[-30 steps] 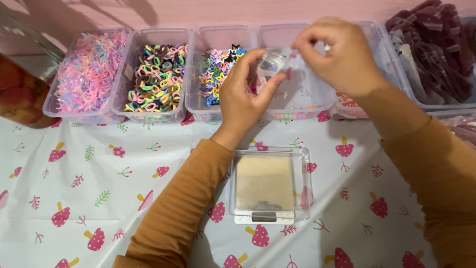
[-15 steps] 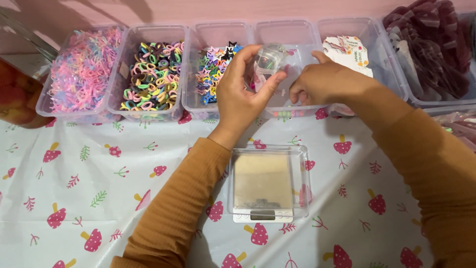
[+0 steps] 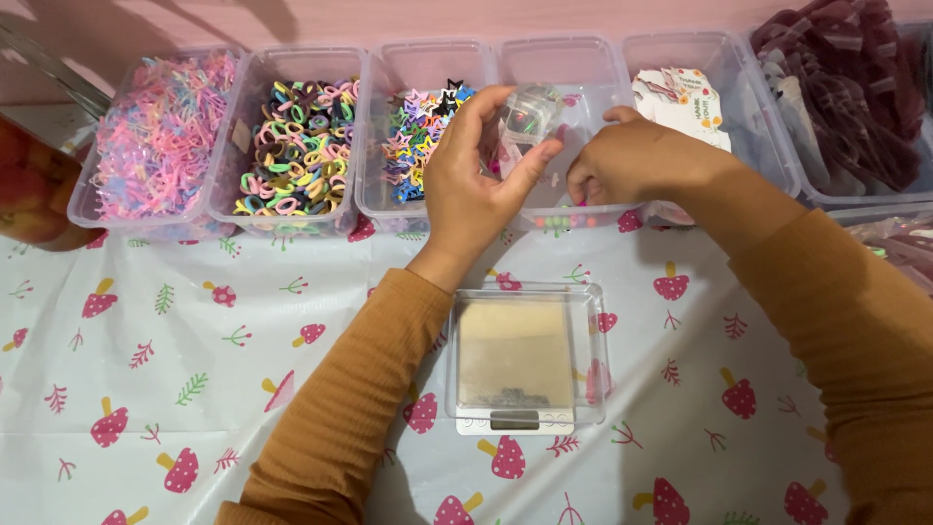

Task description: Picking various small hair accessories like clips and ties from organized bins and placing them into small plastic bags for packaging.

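Mushroom-printed white cloth covers the desk [image 3: 194, 321], and a row of clear plastic bins lines its far edge. From the far left corner they hold pink and pastel hair ties [image 3: 160, 136], mixed-colour elastic loops [image 3: 296, 146], small star-shaped clips [image 3: 418, 131], then a nearly bare bin [image 3: 583, 73], then one with a printed card [image 3: 685, 102]. At the far right corner sits a bin of dark maroon pieces [image 3: 846, 97].

Over the nearly bare bin, the left hand [image 3: 476, 185] pinches a small clear plastic bag [image 3: 530, 112] between thumb and fingertips, holding it up above the bin's front wall. Just beside it, the right hand [image 3: 622, 160] is curled into a loose fist inside the same bin, knuckles up; whether it grips anything cannot be told.

Nearer the front edge, between the two orange sleeves, a small digital scale [image 3: 525, 355] rests under a clear square tray.
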